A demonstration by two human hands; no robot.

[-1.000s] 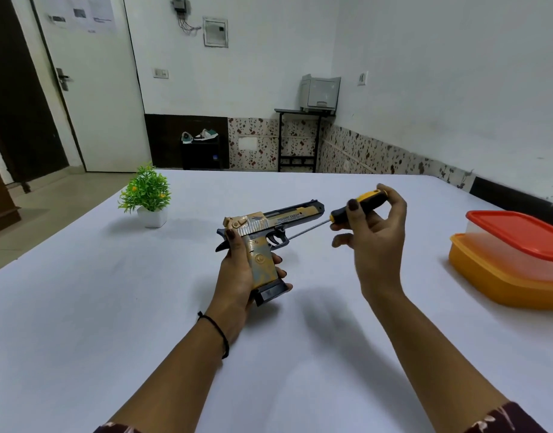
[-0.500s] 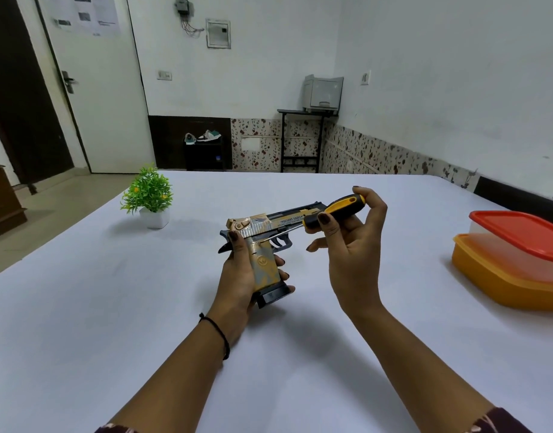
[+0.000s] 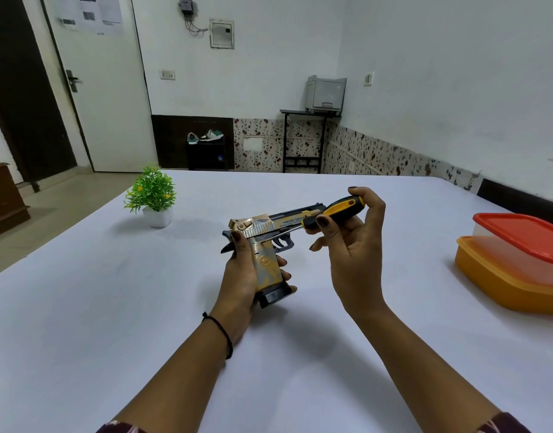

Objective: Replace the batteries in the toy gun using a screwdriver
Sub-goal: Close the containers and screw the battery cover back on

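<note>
Head view: a person holds both forearms out over a white-covered table (image 3: 113,307). The left hand (image 3: 239,276) grasps a gold-and-grey plastic toy pistol (image 3: 266,265) by its grip, thumb up along the rear of the slide and fingertips showing round the grip's far side. The pistol is held above the middle of the table, barrel pointing right and slightly away, with the black magazine base at the bottom nearest the camera.

The right hand (image 3: 353,254) pinches the black-and-yellow handle of a screwdriver (image 3: 331,212) between thumb and raised fingers, just right of the pistol and level with its barrel. The thin metal shaft slants down and left across the trigger guard. Its tip meets the pistol's side just above the grip, but whether it sits in a screw cannot be told.

A thin black band (image 3: 227,335) circles the left wrist.

On the far left of the table stands a small green artificial plant in a white square pot (image 3: 152,190). At the right edge lies an orange plastic box (image 3: 503,276) with a clear box under a red lid (image 3: 525,232) stacked on it.

Beyond the table, a white door (image 3: 106,104) stands at the left and a grey printer (image 3: 325,93) sits on a black stand in the far corner.
</note>
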